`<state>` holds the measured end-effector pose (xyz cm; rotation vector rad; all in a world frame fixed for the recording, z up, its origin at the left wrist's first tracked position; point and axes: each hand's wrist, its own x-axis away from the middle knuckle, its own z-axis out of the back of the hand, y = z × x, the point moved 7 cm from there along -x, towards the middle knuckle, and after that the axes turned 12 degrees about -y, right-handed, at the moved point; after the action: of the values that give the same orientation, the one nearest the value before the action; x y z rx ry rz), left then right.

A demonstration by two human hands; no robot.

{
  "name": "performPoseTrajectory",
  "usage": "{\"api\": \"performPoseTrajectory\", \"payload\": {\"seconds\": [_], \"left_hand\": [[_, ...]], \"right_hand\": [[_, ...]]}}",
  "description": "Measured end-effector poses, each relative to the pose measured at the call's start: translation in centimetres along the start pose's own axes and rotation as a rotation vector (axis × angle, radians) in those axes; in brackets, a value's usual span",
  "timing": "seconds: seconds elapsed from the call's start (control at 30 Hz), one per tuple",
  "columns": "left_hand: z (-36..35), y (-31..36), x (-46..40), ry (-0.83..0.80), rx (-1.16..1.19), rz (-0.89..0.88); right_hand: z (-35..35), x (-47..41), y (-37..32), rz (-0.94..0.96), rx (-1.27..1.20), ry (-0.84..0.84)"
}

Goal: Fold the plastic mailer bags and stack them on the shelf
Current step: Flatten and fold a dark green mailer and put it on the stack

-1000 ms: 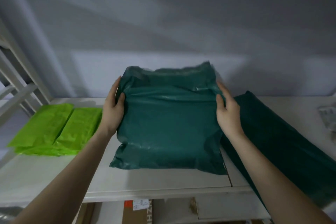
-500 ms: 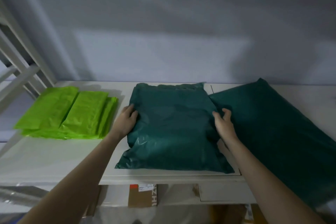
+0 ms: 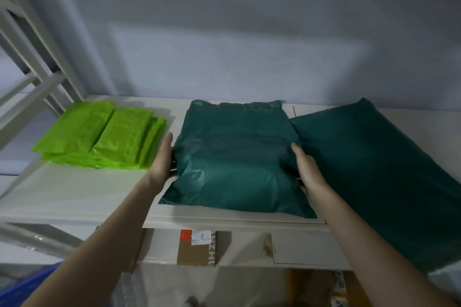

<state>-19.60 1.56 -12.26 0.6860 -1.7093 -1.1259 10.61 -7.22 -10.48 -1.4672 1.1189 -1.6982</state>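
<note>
At the shelf's (image 3: pixel 74 197) front edge, left hand (image 3: pixel 163 162) and right hand (image 3: pixel 305 169) flank the folded mailer (image 3: pixel 234 157); finger positions unclear. Slick plastic could spring open.

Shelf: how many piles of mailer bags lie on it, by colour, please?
Light green piles: 1
Dark green piles: 2, one between the hands, one to its right
Total: 3 piles on the shelf. Bags within each pile cannot be counted.

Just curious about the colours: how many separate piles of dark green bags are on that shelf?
2. One dark green stack sits mid-shelf between both hands; a larger dark green pile lies to its right, overhanging the edge. Bags within each can't be counted.
</note>
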Motion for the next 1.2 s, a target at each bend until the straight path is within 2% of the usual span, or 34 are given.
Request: {"api": "performPoseTrajectory", "payload": {"seconds": [0.07, 0.13, 0.2, 0.3, 0.4, 0.53, 0.67, 0.77, 0.87, 0.97, 1.07, 1.2], "left_hand": [[-0.7, 0.4, 0.2, -0.147, 0.058, -0.052], [-1.1, 0.9, 0.4, -0.222, 0.074, -0.06], [-1.5, 1.4, 0.4, -0.212, 0.006, -0.086], [-0.9, 2.0, 0.2, -0.075, -0.12, -0.151], [0.2, 1.6, -0.6, 0.073, -0.378, -0.144], [0.3, 1.2, -1.4, 0.193, -0.62, -0.096], [0.5, 2.4, -1.5, 0.266, -0.689, -0.151], [1.1, 2.9, -1.2, 0.372, -0.809, -0.112], [1.8, 2.8, -0.9, 0.447, -0.747, -0.074], [1.9, 2.3, -1.0, 0.438, -0.633, -0.055], [2.1, 1.7, -0.9, 0.382, -0.538, 0.025], [2.8, 0.7, -0.4, 0.293, -0.513, 0.181]], "right_hand": [[-0.2, 0.1, -0.2, 0.022, -0.155, -0.039], [-0.5, 0.2, -0.9, 0.075, -0.263, -0.1], [-0.8, 0.1, -1.1, 0.094, -0.303, -0.151], [-0.8, 0.6, -1.3, 0.073, -0.052, -0.134], [-0.4, 0.5, -0.4, 0.05, 0.126, -0.037], [-0.5, 0.4, 0.4, 0.026, 0.183, -0.018], [0.1, -0.8, 0.1, 0.066, 0.183, 0.034], [1.0, -1.9, -0.4, 0.052, 0.215, 0.075], [1.4, -1.8, -1.7, 0.137, 0.447, 0.183], [1.2, -1.4, -2.2, 0.243, 0.53, 0.278], [1.4, -1.7, -1.9, 0.178, 0.545, 0.27], [1.8, -1.7, -0.8, 0.03, 0.512, 0.158]]}}
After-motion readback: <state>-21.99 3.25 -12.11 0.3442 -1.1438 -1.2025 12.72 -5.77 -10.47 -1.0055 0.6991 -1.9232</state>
